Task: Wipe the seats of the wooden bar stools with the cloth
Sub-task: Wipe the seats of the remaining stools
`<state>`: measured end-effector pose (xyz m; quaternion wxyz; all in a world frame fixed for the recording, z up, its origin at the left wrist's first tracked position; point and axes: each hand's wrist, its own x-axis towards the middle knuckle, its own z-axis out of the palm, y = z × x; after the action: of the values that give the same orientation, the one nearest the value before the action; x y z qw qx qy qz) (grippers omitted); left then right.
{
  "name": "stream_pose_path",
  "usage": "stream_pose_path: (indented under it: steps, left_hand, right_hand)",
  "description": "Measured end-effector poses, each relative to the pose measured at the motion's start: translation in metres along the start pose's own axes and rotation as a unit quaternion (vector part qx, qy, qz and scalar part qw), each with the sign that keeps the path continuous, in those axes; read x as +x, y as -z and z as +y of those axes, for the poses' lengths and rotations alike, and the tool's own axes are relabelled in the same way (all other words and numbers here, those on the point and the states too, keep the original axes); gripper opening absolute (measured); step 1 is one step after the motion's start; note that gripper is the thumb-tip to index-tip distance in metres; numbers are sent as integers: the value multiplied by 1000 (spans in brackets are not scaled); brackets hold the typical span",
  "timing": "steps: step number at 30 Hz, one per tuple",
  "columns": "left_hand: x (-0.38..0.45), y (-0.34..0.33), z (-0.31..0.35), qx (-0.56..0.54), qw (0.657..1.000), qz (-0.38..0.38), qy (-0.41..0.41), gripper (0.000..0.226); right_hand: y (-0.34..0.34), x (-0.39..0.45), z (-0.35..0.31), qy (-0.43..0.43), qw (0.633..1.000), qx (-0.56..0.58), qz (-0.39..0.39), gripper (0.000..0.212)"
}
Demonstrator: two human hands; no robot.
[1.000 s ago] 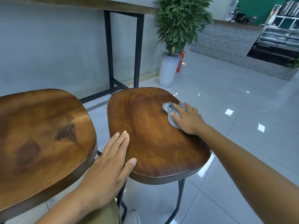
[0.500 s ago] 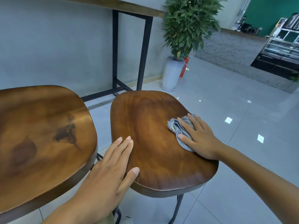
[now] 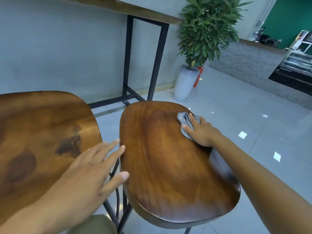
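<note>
Two wooden bar stools stand side by side. On the far right part of the right stool seat (image 3: pixel 168 162) my right hand (image 3: pixel 201 131) presses a crumpled grey cloth (image 3: pixel 184 123) flat. My left hand (image 3: pixel 91 168) hovers with fingers spread over the gap between the seats, its fingertips at the right seat's left edge; whether it touches is unclear. The left stool seat (image 3: pixel 38 137) has dark stains in its wood and nothing on it.
A tall bar table on a black metal frame (image 3: pixel 128 61) stands against the grey wall behind the stools. A potted plant (image 3: pixel 185 81) in a white pot sits on the tiled floor at the right, with a counter and display case beyond it.
My right hand moved the cloth back towards the far right edge of the seat. My left hand slid left off the seat and now hovers over the gap, blurred.
</note>
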<state>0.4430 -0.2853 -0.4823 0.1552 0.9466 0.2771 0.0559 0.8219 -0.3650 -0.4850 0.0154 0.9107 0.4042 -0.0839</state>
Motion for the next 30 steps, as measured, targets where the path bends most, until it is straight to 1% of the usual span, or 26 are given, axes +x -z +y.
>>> stream_pose_path:
  steps: [3,6,10,13,14,15,16,18,20,22,23,24,25,26,28,30]
  left_hand:
    - [1,-7,-30,25,999,-8,32,86]
    - [0,-19,-45,36,998,7,44,85]
    - [2,-25,-48,73,996,-18,42,75]
    - [1,-20,-43,47,996,-37,59,76]
    - [1,-18,-42,33,998,-20,53,78]
    - [2,-19,-42,35,999,19,28,79]
    - [2,-16,-40,38,999,14,29,79]
    - [1,-7,-30,65,997,-35,32,79]
    - [0,-10,-28,65,997,-13,41,77]
    - [-2,-14,-34,72,997,18,38,74]
    - [-2,-15,-36,83,995,3,47,73]
    - [-3,-16,-38,89,995,-19,51,71]
    - [-2,-15,-40,102,993,-23,50,70]
    - [-1,-15,-41,113,992,-31,52,70]
    - [-1,-11,-37,107,992,-45,47,70]
    - [-1,-7,-33,80,995,-36,54,72]
  right_hand:
    - [2,29,-5,-4,1000,26,-14,78]
    - [4,53,-10,1,999,45,-10,78]
    - [10,77,-16,8,997,81,-14,80]
    - [14,89,-19,13,993,114,-19,81]
    - [15,92,-19,24,992,120,-21,81]
    - [16,94,-21,36,991,128,-22,80]
    - [17,97,-22,47,989,136,-22,78]
    - [19,102,-25,42,990,138,-8,70]
    - [21,107,-28,12,995,92,25,68]
    - [25,107,-32,-2,998,-15,62,64]
    - [28,107,-35,-5,994,-74,83,55]
    - [31,108,-38,-6,986,-128,102,41]
    - [34,107,-43,-4,979,-162,120,31]
    - [37,110,-48,-4,974,-182,133,33]
    - [44,113,-64,2,977,-151,152,42]
    - [50,117,-85,31,979,-119,165,49]
